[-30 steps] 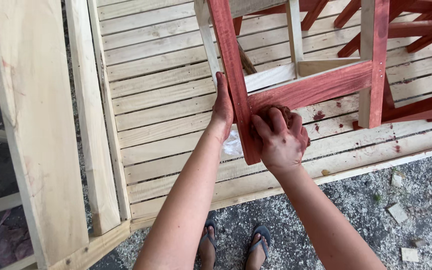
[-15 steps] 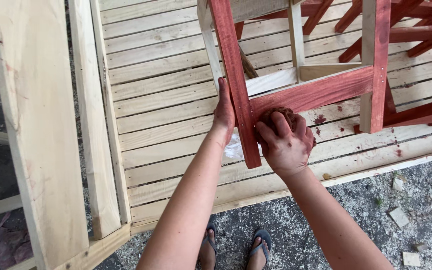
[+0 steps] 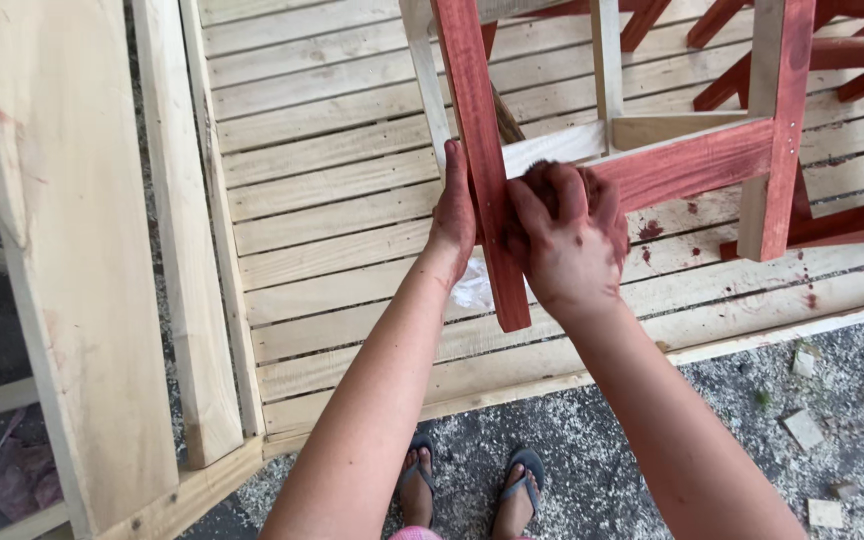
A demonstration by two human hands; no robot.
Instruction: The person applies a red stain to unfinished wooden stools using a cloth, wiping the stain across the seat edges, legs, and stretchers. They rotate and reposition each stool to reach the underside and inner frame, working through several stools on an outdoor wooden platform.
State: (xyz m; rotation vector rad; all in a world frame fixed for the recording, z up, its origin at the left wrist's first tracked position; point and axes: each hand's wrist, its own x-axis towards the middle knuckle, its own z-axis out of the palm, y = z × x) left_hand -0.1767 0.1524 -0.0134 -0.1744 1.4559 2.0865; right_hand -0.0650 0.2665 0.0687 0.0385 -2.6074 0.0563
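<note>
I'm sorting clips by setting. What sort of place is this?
Probably an outdoor woodworking spot. The left hand steadies a red-stained chair frame while the right hand presses on it, over a slatted bare-wood platform, with wood scraps on gravelly ground.

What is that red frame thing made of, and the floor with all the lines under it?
The red frame looks like wood with a reddish stain: grain shows through the colour, and some bars are pale and bare. The left hand steadies its leg; the right hand presses a dark pad, probably cloth or sponge, on it. The slatted platform looks like raw, unfinished wood, with pale boards, gaps between them and red drips.
</note>
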